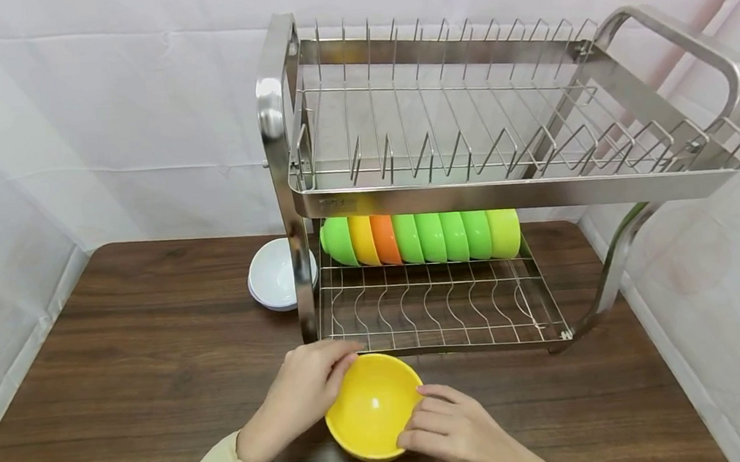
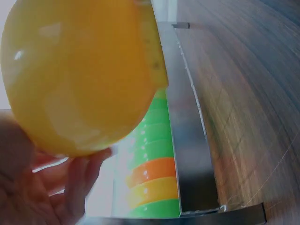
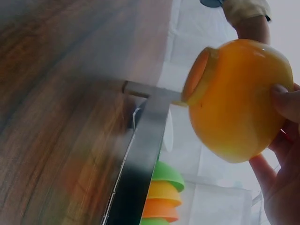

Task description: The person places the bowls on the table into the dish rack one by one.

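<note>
A yellow bowl, mouth up in the head view, is held between both hands in front of the rack. My left hand grips its upper-left rim. On the opposite side, my right hand pinches the right rim, thumb against the outer wall. Both wrist views show the bowl raised off the table, its round foot visible from below. Behind it, a row of nested green, yellow and orange bowls stands on edge on the lower shelf of the metal dish rack.
White bowls are stacked on the brown wooden table, beside the rack's left leg. The rack's upper tier has upright wire dividers and overhangs the row of bowls. White sheeting surrounds the table's back and sides.
</note>
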Tool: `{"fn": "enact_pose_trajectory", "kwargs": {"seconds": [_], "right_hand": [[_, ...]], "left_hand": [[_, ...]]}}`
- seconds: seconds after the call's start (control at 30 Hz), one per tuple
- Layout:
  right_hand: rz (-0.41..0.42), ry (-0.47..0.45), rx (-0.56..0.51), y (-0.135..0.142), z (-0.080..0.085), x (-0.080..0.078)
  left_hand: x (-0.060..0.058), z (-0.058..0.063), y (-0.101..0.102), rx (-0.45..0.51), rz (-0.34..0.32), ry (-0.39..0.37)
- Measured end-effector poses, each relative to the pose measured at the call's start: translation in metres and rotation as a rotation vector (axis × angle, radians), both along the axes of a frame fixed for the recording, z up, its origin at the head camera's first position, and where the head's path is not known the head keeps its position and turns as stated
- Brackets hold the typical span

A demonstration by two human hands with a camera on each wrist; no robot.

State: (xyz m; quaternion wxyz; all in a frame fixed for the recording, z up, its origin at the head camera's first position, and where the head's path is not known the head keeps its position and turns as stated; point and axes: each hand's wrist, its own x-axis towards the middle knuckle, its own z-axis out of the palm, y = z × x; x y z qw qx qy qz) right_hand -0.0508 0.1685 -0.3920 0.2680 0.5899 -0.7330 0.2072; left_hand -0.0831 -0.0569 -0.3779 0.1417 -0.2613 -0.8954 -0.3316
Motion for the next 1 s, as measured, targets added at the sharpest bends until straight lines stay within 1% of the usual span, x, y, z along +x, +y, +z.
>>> {"fn": "enact_pose_trajectory", "kwargs": {"seconds": [0.1,0.17,0.2,0.27,0.3,0.37,0.4,0.5,0.6,0.7,0.77,0.83,0.93,1.0], "right_hand": [[0.064,-0.136,-0.103,0.006,0.001,-0.012],[0.086,-0.24,-0.173,0.009,0.0,-0.021],[0.087,-0.31,-0.207,0.01,0.0,-0.025],[0.074,-0.451,-0.261,0.013,-0.001,-0.033],[0.059,-0.53,-0.285,0.014,0.0,-0.036],[0.046,-0.691,-0.339,0.015,0.0,-0.042],[0.043,-0.758,-0.375,0.015,0.0,-0.045],[0.031,-0.928,-0.486,0.015,-0.001,-0.057],[0.044,-1.087,-0.585,0.013,-0.005,-0.07],[0.095,-1.309,-0.665,0.011,-0.009,-0.081],[0.129,-1.464,-0.711,0.01,-0.011,-0.087],[0.141,-1.63,-0.754,0.009,-0.012,-0.092],[0.101,-1.857,-0.825,0.006,-0.013,-0.099],[0.063,-1.977,-0.87,0.005,-0.015,-0.103]], "left_hand": [[-0.007,0.003,-0.008,0.184,0.034,0.085],[-0.014,0.006,-0.015,0.308,0.075,0.154],[-0.018,0.007,-0.018,0.356,0.107,0.181],[-0.026,0.007,-0.024,0.41,0.17,0.208],[-0.029,0.007,-0.027,0.421,0.193,0.207],[-0.033,0.006,-0.03,0.416,0.221,0.176],[-0.034,0.005,-0.03,0.407,0.22,0.154],[-0.038,0.001,-0.03,0.392,0.188,0.061],[-0.04,-0.002,-0.028,0.394,0.185,-0.03],[-0.04,-0.004,-0.027,0.395,0.21,-0.085],[-0.041,-0.004,-0.027,0.402,0.216,-0.101],[-0.042,-0.004,-0.027,0.405,0.212,-0.095],[-0.043,-0.004,-0.027,0.405,0.199,-0.07],[-0.043,-0.005,-0.027,0.408,0.197,-0.062]]}}
